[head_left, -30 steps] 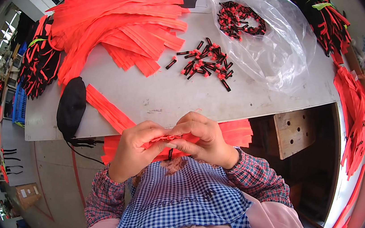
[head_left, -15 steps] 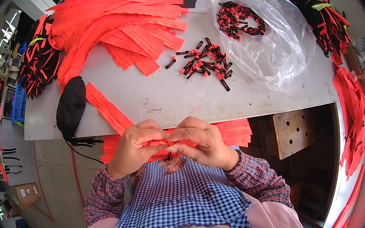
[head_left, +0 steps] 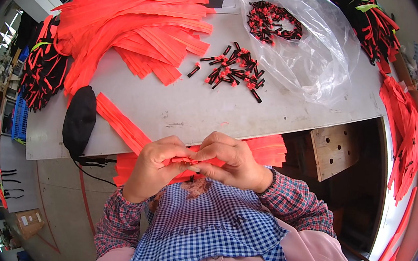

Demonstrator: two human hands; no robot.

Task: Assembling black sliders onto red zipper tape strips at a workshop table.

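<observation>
Both of my hands meet in front of my apron, over the table's near edge. My left hand (head_left: 155, 168) pinches the end of a red zipper tape (head_left: 123, 124), whose length runs up and left onto the table. Thumb and fingertips of my right hand (head_left: 231, 160) close on the same end from the other side. A small black tab (head_left: 192, 178) shows just below the fingertips; the fingers hide how it joins the tape. More red zipper tapes (head_left: 268, 150) lie beneath my hands, across my lap.
On the table lie a large heap of red zipper tapes (head_left: 138, 24), a loose pile of black-and-red zipper pulls (head_left: 234, 66), and a clear plastic bag (head_left: 319, 66) with more pulls. A black pouch (head_left: 80, 121) hangs at the left edge. A wooden block with holes (head_left: 334, 152) is under the table.
My fingertips have shifted slightly on the zipper end, and less of the black tab shows below them. Both hands keep their pinch; the whole view has moved a little.
</observation>
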